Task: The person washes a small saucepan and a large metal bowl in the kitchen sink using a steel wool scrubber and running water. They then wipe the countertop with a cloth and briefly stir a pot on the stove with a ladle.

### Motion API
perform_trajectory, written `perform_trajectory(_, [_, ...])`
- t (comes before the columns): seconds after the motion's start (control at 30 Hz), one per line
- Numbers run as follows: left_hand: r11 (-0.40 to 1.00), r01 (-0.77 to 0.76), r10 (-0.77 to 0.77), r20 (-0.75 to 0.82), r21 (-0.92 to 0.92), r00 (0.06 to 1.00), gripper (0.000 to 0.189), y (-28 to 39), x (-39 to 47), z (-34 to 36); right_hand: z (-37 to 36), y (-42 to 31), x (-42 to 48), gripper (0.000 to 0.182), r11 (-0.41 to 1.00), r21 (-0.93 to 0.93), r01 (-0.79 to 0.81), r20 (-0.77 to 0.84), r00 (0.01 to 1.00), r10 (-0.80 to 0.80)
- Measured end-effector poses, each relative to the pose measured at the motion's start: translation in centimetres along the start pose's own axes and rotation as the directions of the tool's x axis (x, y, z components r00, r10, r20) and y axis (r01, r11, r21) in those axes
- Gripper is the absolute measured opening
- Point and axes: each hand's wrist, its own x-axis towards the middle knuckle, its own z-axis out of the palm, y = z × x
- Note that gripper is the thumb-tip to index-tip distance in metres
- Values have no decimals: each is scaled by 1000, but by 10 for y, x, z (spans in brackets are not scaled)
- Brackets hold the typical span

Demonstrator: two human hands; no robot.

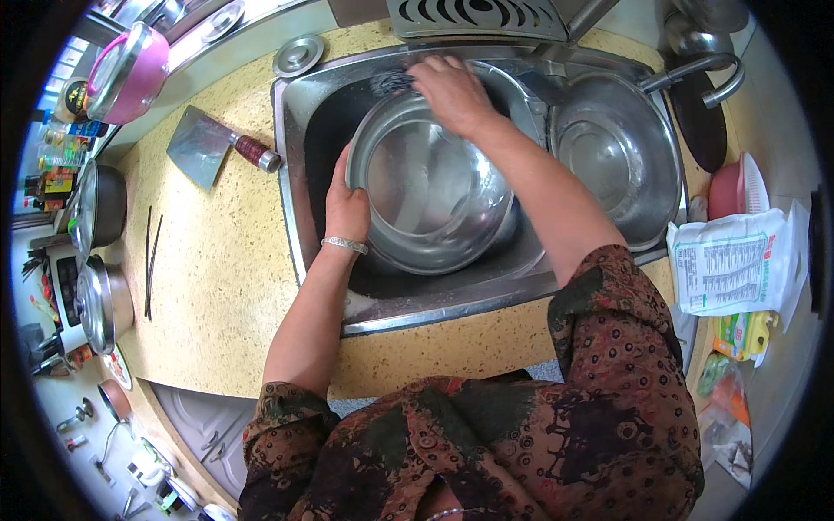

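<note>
A round stainless steel basin (pixel 423 176) is tilted over the left bowl of a double sink. My left hand (pixel 347 207), with a bracelet at its wrist, grips the basin's left rim. At the basin's far rim is my right hand (pixel 449 94), somewhat blurred, its fingers pointing left. A dark metal scouring pad (pixel 391 83) shows just beyond its fingertips; whether the fingers touch it I cannot tell. Behind and to the right of the held basin, the rim of another metal vessel shows. The right sink bowl has a second steel basin (pixel 603 153) in it.
A cleaver (pixel 201 148) and two dark chopsticks (pixel 153 264) lie on the speckled counter to the left. A round metal sink strainer (pixel 298 55) rests behind the sink. The faucet (pixel 694 77) arches at the right, above a white printed bag (pixel 730 264). Lidded pots (pixel 104 306) line the left side.
</note>
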Motion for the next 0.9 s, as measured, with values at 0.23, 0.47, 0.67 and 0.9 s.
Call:
perform_trajectory(0.23, [965, -151, 175, -101, 214, 979, 39, 10, 3, -3, -53, 31, -41, 26, 973, -46, -227, 264, 936, 231])
perform_trajectory(0.47, [843, -61, 173, -161, 535, 972, 36, -17, 16, -17, -115, -22, -62, 23, 972, -173, -161, 257, 945, 202])
perform_trajectory(0.67, [670, -326, 369, 83, 667, 926, 39, -8, -7, 2, -133, -25, -64, 21, 932, -238, -272, 251, 910, 329])
perform_trajectory(0.9, [618, -369, 97, 398, 694, 912, 55, -24, 1, 67, -124, -16, -75, 29, 882, -176, -438, 343, 812, 472])
